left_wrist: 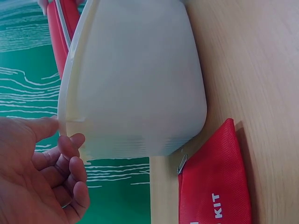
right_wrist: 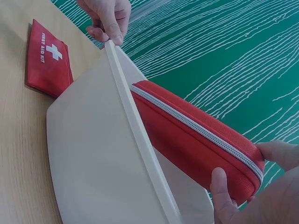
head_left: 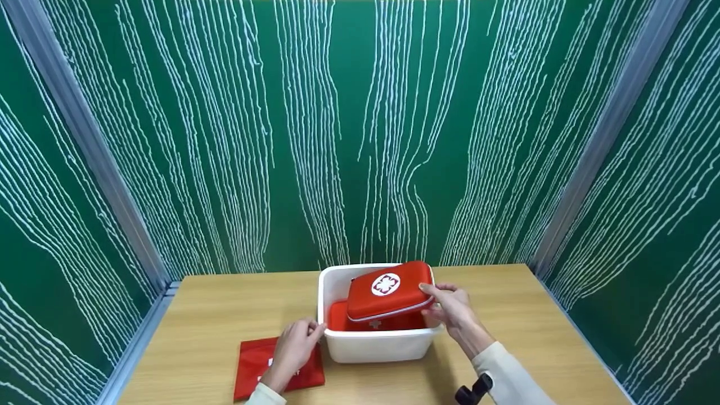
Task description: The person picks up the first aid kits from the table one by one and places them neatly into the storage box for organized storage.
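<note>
My right hand (head_left: 454,310) grips one end of a red zippered first aid case (head_left: 365,287) with a white round emblem. The case is tilted, partly inside a white plastic bin (head_left: 377,347). In the right wrist view the thumb and fingers hold the case's end on either side of its silver zipper (right_wrist: 201,128). Below it in the bin lies another red item (head_left: 339,316) with a pale cross, mostly covered. My left hand (head_left: 295,344) pinches the bin's rim at the near left corner, as the left wrist view (left_wrist: 46,172) also shows.
A flat red pouch (right_wrist: 49,63) marked FIRST AID KIT lies on the wooden table (head_left: 225,304), left of the bin and partly under my left forearm in the head view. Green walls (head_left: 360,140) with white wavy lines and grey metal posts (head_left: 596,135) enclose the table.
</note>
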`<action>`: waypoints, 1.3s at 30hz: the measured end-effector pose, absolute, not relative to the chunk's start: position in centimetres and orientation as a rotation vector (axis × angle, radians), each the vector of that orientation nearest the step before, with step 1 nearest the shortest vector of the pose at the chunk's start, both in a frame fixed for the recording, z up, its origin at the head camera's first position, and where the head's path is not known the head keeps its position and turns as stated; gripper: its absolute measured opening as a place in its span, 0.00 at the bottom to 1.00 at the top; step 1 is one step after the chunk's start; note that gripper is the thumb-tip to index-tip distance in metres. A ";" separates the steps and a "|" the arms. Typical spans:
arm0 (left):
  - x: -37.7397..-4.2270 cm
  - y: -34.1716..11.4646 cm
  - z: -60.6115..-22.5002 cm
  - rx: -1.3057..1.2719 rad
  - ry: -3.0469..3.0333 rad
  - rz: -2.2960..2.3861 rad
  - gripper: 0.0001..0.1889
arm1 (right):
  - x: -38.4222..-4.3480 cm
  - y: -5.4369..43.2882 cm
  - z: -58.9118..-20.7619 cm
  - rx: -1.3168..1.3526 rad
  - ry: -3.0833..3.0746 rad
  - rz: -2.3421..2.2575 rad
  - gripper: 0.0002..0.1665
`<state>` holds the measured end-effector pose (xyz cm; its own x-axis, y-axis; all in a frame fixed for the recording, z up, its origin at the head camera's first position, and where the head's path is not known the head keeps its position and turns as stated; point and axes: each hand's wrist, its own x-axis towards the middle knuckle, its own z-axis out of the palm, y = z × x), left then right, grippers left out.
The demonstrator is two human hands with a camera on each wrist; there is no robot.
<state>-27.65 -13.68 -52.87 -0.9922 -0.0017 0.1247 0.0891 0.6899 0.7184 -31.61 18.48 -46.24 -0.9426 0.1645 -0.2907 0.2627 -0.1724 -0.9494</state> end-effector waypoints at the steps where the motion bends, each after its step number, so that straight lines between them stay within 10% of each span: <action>1: -27.6 -13.7 -52.9 -0.076 -2.780 -1.192 0.13 | -31.6 18.4 -46.3 0.512 1.980 -2.298 0.36; 39: -27.7 -13.6 -52.9 -0.074 -2.776 -1.222 0.11 | -31.5 17.8 -46.8 0.353 2.039 -2.319 0.21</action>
